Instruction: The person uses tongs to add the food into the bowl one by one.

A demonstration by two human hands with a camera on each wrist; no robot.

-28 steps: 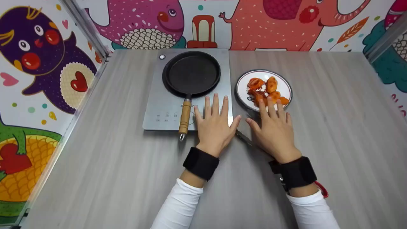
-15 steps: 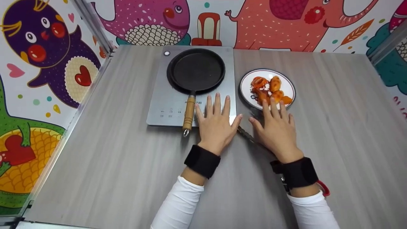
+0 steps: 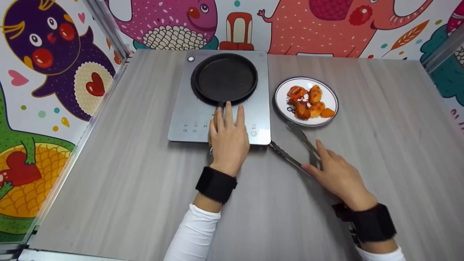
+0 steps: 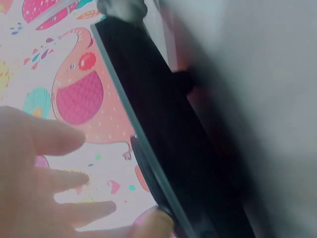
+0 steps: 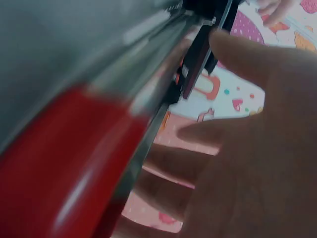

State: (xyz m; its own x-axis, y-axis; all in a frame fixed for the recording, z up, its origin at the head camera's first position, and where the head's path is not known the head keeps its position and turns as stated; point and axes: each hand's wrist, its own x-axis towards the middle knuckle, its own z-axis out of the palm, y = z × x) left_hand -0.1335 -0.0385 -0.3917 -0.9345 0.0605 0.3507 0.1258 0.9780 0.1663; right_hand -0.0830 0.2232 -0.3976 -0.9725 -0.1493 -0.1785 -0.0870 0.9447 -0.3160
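Note:
My left hand (image 3: 230, 143) is over the wooden handle (image 3: 215, 123) of a black frying pan (image 3: 226, 78), its fingers extended and partly hiding the handle. The pan sits on a silver induction cooker (image 3: 183, 108). In the left wrist view the fingers of that hand (image 4: 44, 168) are spread beside the cooker's dark side (image 4: 153, 109). Metal tongs (image 3: 288, 154) lie spread apart between cooker and plate, under my right hand (image 3: 342, 175), whose thumb and fingers are parted above them. Seen from the right wrist, the tongs' red grip (image 5: 74, 163) runs alongside that hand (image 5: 252, 134).
To the right of the cooker, a white plate (image 3: 282, 98) with a dark rim holds several orange-brown food pieces (image 3: 315, 93). Cartoon-printed panels (image 3: 326, 29) stand at the back and left of the grey table (image 3: 127, 181).
My left hand has shifted left from the cooker's front right part to over the pan handle. My right hand has drawn back toward the right from the plate, uncovering the tongs' arms.

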